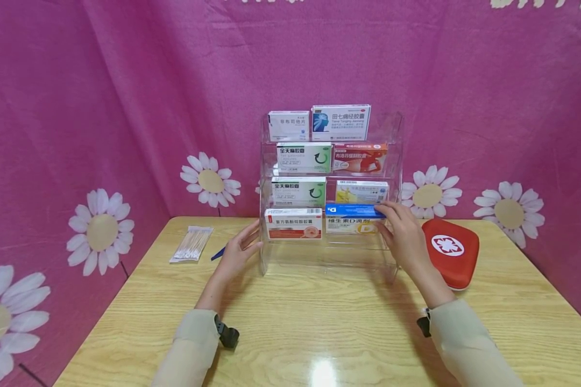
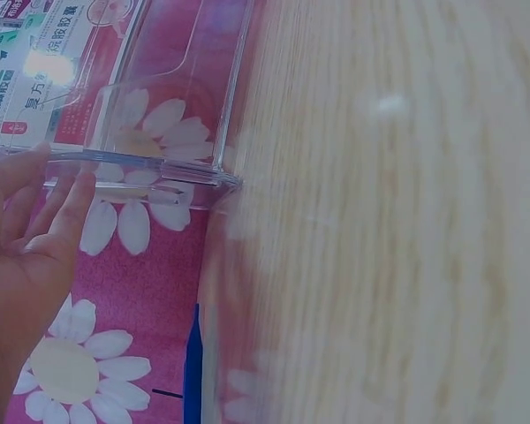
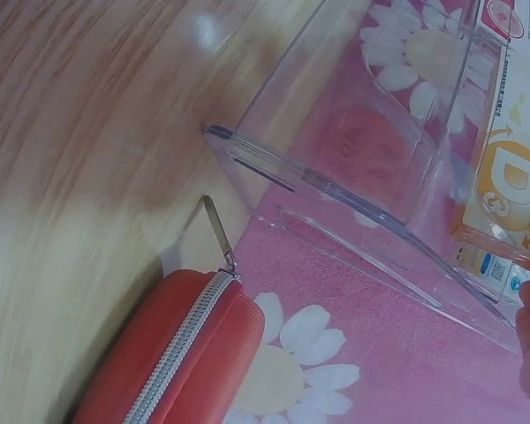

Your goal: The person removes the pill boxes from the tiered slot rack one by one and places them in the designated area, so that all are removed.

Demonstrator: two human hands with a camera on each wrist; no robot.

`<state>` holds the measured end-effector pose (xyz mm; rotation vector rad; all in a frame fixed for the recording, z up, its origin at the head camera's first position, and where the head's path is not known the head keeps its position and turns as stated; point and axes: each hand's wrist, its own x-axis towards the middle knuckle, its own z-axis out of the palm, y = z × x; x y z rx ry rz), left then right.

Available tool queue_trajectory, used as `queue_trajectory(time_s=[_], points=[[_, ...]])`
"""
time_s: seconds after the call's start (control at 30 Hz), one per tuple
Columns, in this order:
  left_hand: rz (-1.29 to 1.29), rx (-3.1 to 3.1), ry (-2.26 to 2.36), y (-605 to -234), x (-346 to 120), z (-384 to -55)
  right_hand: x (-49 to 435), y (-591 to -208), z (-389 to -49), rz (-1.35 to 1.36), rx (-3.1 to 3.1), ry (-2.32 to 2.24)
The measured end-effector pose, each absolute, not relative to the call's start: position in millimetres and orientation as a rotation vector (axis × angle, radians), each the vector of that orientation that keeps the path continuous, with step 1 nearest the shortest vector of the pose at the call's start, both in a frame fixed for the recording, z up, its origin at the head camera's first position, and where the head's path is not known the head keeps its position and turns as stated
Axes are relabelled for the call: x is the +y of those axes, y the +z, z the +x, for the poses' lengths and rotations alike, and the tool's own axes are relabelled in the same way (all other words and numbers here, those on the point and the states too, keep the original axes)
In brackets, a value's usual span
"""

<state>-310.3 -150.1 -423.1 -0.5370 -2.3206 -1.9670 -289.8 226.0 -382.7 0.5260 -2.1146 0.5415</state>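
Observation:
A clear acrylic display rack (image 1: 295, 258) stands on the table with medicine boxes in four tiers. At the right of its lowest filled tier sits a blue-topped vitamin D drops box (image 1: 351, 220). My right hand (image 1: 406, 236) pinches that box by its right end, fingers on top and thumb at the front. Left of it is a red-and-white medicine box (image 1: 294, 224). My left hand (image 1: 239, 252) has its fingers extended against the rack's left side, and in the left wrist view the fingertips (image 2: 84, 181) are right at the clear edge.
A red zippered first-aid case (image 1: 457, 258) lies right of the rack, close to my right forearm. Left of my left hand are a packet of cotton swabs (image 1: 192, 244) and a blue pointed object (image 1: 218, 253). A pink flowered curtain (image 1: 174, 80) hangs behind the table.

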Motion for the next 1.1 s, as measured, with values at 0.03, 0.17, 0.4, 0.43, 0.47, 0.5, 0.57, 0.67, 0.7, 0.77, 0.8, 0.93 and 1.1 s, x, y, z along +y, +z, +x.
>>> queue_trajectory(time_s=[0.03, 0.17, 0.4, 0.43, 0.47, 0.5, 0.57, 0.67, 0.7, 0.77, 0.8, 0.93, 1.1], points=[[-0.536, -2.322, -1.97, -423, -150, -311, 226, -383, -290, 0.526, -2.116, 0.552], [-0.529, -2.324, -1.99, -423, -151, -310, 226, -381, -289, 0.534, -2.107, 0.604], [-0.54, -2.333, -1.986, -421, -152, -310, 226, -377, -290, 0.601, -2.047, 0.676], [-0.542, -2.331, -1.988, -421, -152, -310, 226, -376, -289, 0.608, -2.035, 0.68], [-0.548, -2.334, -1.98, -421, -152, -310, 226, -376, -289, 0.611, -2.024, 0.687], [-0.553, -2.333, -1.979, -421, -152, -310, 226, -376, -288, 0.612, -2.015, 0.691], [-0.563, -2.339, -1.968, -422, -153, -310, 226, -375, -286, 0.606, -1.997, 0.702], [-0.56, -2.345, -1.968, -422, -153, -310, 226, -374, -282, 0.594, -1.974, 0.72], [-0.556, -2.347, -1.973, -422, -153, -310, 226, -373, -280, 0.591, -1.963, 0.721], [-0.554, -2.353, -1.966, -422, -153, -310, 225, -372, -277, 0.591, -1.934, 0.727], [-0.553, -2.355, -1.964, -422, -153, -310, 224, -371, -276, 0.592, -1.915, 0.731], [-0.562, -2.359, -1.943, -422, -154, -311, 221, -369, -269, 0.601, -1.836, 0.771], [-0.566, -2.348, -1.952, -423, -154, -312, 213, -369, -260, 0.585, -1.827, 0.913]])
